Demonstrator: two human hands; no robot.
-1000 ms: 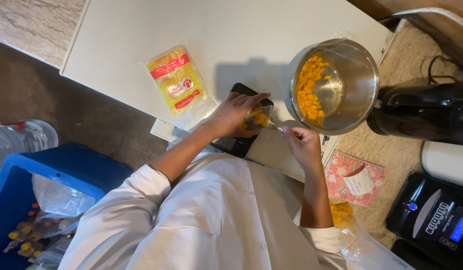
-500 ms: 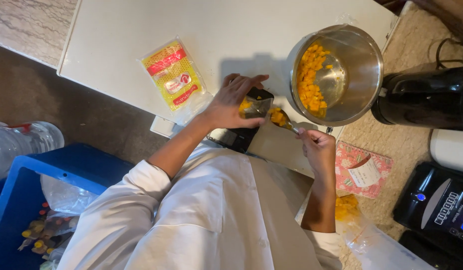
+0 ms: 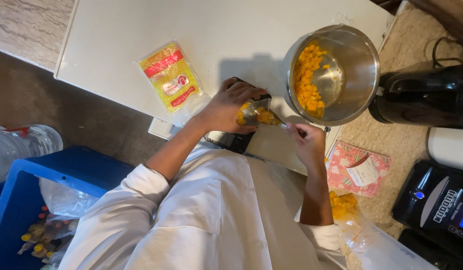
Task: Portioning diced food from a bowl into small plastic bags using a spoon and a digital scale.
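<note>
My left hand grips a small clear plastic bag with orange food cubes in it, held over a black kitchen scale. A metal spoon is pinched in my right hand, its bowl pushed into the bag's mouth. Just beyond stands a steel pot with more orange cubes heaped on its left side.
A yellow and red packet lies on the white table. A black appliance, a pink notebook and a black device with a lit screen lie right. A blue crate stands lower left.
Half a second ago the loaded spoon hung between pot and bag. Now its bowl is inside the bag, and my left hand has closed around the bag again.
</note>
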